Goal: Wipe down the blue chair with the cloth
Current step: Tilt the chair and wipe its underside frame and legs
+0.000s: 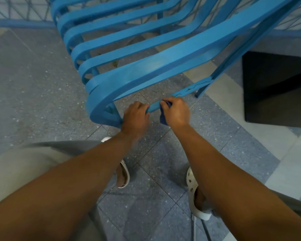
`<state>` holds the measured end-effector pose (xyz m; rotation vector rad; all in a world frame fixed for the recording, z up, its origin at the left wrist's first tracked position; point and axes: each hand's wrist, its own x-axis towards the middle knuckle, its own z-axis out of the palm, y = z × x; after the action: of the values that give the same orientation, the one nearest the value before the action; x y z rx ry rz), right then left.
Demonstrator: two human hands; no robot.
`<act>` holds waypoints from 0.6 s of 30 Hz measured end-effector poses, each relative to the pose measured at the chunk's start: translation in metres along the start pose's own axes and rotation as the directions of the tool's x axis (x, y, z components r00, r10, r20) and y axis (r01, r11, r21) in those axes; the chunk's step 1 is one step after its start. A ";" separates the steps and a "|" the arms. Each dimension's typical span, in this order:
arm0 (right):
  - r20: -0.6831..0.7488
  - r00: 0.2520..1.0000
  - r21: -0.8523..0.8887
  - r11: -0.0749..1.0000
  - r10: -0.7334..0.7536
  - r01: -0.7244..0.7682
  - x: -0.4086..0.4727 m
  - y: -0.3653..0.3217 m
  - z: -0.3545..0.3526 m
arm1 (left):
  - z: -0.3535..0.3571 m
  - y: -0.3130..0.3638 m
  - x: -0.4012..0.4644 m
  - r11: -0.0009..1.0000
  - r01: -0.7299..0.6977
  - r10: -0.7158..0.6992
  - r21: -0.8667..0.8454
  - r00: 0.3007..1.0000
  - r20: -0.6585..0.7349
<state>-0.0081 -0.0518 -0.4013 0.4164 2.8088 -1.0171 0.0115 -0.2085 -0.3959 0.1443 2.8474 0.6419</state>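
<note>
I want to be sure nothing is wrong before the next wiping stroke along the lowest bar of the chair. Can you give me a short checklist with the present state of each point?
1. Cloth held: the right hand grips the dark blue cloth. Ok.
2. Cloth on the chair: it is wrapped against the lower bar of the blue chair. Ok.
3. Chair steadied: the left hand grips the same bar, beside the right hand. Ok.
4. Path to the right along the bar: nothing lies on it up to the leg. Ok.
5. Dirt left on the bar: dark marks show further right. Not ok.
6. Underside of the bar clean: hidden. Cannot tell.
</note>
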 end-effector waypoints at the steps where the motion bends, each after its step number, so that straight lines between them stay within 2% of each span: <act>1: 0.008 1.000 -0.010 1.000 -0.018 0.018 -0.003 -0.002 0.005 | 0.001 -0.001 0.001 1.000 0.006 -0.006 -0.013 1.000 -0.008; 7: 0.076 0.978 -0.105 0.973 -0.197 0.204 -0.001 0.016 -0.006 | 0.005 -0.003 0.006 0.998 0.041 -0.043 -0.053 0.999 -0.023; 9: 0.062 0.986 -0.095 0.983 -0.153 0.158 0.013 0.025 -0.020 | 0.006 -0.004 0.005 0.996 0.046 -0.049 -0.079 0.998 -0.035; 12: -0.055 0.998 0.031 0.999 0.029 -0.027 0.038 0.035 -0.036 | 0.004 -0.004 0.004 0.994 0.053 -0.057 -0.095 0.998 -0.036; 14: -0.108 0.989 0.117 0.989 0.102 -0.089 0.040 0.034 -0.033 | 0.003 -0.003 0.006 0.994 0.065 -0.068 -0.093 0.997 -0.027; 16: -0.098 0.991 0.155 0.985 0.092 -0.076 0.027 0.028 -0.020 | 0.004 -0.001 0.007 0.993 0.078 -0.080 -0.088 0.997 -0.024; 18: -0.031 1.000 0.146 0.989 -0.001 0.006 0.004 0.020 -0.004 | 0.006 0.000 0.008 0.994 0.081 -0.084 -0.079 0.996 -0.031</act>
<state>-0.0060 -0.0342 -0.4113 0.4471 2.7723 -1.2330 0.0055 -0.2051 -0.4022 0.0030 2.8386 0.7433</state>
